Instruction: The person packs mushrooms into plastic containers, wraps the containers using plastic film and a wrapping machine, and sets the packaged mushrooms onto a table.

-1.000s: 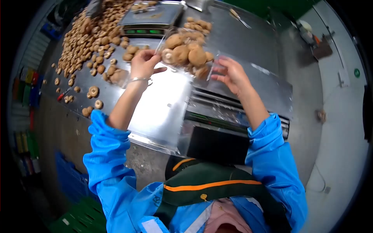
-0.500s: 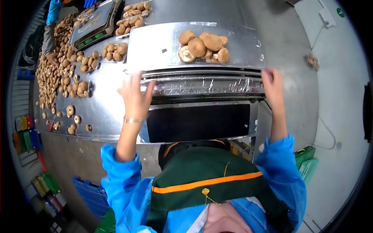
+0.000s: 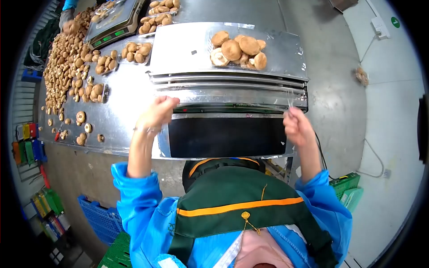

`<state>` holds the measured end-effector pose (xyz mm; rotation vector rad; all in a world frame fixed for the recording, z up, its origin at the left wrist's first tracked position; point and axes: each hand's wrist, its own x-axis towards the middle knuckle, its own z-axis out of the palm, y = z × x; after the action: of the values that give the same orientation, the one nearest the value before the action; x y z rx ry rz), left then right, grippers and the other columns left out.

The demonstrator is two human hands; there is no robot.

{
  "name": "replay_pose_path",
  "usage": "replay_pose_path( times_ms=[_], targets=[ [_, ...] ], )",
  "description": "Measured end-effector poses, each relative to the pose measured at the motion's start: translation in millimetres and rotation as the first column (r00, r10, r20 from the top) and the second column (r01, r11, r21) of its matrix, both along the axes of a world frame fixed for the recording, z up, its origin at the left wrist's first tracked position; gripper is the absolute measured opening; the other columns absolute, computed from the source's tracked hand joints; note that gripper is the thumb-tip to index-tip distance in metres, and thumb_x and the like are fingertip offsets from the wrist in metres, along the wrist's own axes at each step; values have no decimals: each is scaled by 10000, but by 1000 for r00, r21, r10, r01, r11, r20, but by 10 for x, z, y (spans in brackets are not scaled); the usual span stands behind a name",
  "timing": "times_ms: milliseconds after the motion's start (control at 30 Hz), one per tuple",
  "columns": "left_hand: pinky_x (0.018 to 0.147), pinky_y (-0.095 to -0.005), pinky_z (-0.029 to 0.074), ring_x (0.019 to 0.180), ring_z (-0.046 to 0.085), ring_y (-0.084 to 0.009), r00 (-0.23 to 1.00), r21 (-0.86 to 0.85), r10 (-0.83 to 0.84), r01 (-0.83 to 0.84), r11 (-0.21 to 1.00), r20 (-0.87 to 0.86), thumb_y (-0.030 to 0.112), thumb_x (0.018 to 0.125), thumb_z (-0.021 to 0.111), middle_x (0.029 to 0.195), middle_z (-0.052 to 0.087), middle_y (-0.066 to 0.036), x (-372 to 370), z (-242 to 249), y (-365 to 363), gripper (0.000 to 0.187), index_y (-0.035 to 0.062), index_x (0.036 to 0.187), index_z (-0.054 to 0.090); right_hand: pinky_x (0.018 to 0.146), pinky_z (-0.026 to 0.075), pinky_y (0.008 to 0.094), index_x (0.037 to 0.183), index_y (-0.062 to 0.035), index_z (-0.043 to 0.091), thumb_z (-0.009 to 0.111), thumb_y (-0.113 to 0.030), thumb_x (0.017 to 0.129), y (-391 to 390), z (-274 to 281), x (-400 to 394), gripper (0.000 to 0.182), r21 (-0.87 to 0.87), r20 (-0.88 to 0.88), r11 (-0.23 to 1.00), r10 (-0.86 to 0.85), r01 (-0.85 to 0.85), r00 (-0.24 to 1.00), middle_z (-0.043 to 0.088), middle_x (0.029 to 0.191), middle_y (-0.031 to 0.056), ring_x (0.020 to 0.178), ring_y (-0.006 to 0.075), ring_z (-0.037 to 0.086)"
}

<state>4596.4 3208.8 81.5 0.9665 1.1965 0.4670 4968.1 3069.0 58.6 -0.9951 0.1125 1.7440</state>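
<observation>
The wrapping machine (image 3: 228, 49) has metal rollers (image 3: 232, 81) across its middle and a black plate (image 3: 227, 137) at the front. Clear film (image 3: 241, 96) is drawn over the rollers toward me. My left hand (image 3: 158, 112) is pinched at the film's left end, above the plate's rear corner. At the right end my right hand (image 3: 297, 125) is also closed on the film, which gathers into a thin strand there. Behind the rollers, a clear tray of large brown mushrooms (image 3: 241, 49) rests on the machine's metal top.
Loose mushrooms (image 3: 62, 67) are heaped on the steel table's left side, beside filled trays (image 3: 136, 52) and a scale (image 3: 114, 22). A co-worker's hand (image 3: 70, 27) is at the heap. Blue (image 3: 100, 216) and green crates (image 3: 346, 185) stand on the floor.
Both my hands have moved from the rollers toward me and closed, drawing the film forward. The co-worker's hand has moved up along the heap, and their blue glove has left view.
</observation>
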Motion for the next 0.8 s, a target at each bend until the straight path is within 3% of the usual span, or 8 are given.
replay_pose_path(
  times_ms=[100,233,367,400,467,500,567,800],
  targets=[
    [286,-227,236,365,298,-57,611,-732,515,164,661,601,217,839,509,518,427,22,-170,4,-358,339,113,548,369,293,207,183,637,-126,345,455,-237,874,-306,155,-208,283,105,-690,994,46,38,723,239,509,-39,365,63,223],
    [585,-278,376,695,464,-148,249,-57,29,109,992,968,220,879,428,850,516,-91,133,570,116,202,40,881,521,651,423,340,968,-15,531,479,-153,819,36,388,405,210,426,-893,832,324,355,311,553,781,78,701,208,509],
    [992,-395,325,1076,522,-242,442,455,-314,-258,852,840,245,898,319,1032,614,-143,810,643,1641,397,3,1026,607,886,419,354,964,46,546,448,-43,829,1983,1311,229,189,818,-80,575,129,-8,988,592,955,116,964,200,536],
    [986,-362,331,1089,516,-247,834,713,-233,-244,657,500,244,897,331,1013,625,-124,964,418,1835,388,5,996,621,905,410,359,960,64,569,421,-78,847,2489,1014,319,235,827,9,561,75,-50,997,593,1007,151,1016,228,531],
    [968,-306,343,1119,497,-241,997,862,-66,-8,508,48,247,890,363,1015,631,-95,1217,-51,2080,365,15,968,635,917,394,298,917,-15,653,455,-195,847,2919,392,141,276,451,886,738,-440,-502,150,611,1046,120,1038,214,542],
    [955,-283,350,1135,485,-230,987,817,-162,79,571,18,250,886,382,1036,626,-85,1307,-273,2170,351,22,970,636,894,402,265,928,-26,659,501,-257,825,2933,386,-23,298,68,995,833,-95,-549,-20,603,1082,86,1037,176,543],
    [962,-292,341,1180,439,-221,963,724,-245,246,644,-109,264,880,404,1063,613,-98,1394,-483,2030,355,12,968,639,863,419,258,937,-10,656,523,-276,815,3045,-43,-16,321,-324,946,747,273,-581,-178,594,1106,73,1020,163,549],
    [726,-304,505,1049,509,-238,784,306,-619,578,756,49,455,883,400,1165,493,-156,923,-30,1676,506,64,1195,473,574,488,202,1241,-107,447,464,-409,873,2212,359,102,476,-16,733,656,521,-755,437,572,1078,81,856,116,577]
  ],
)
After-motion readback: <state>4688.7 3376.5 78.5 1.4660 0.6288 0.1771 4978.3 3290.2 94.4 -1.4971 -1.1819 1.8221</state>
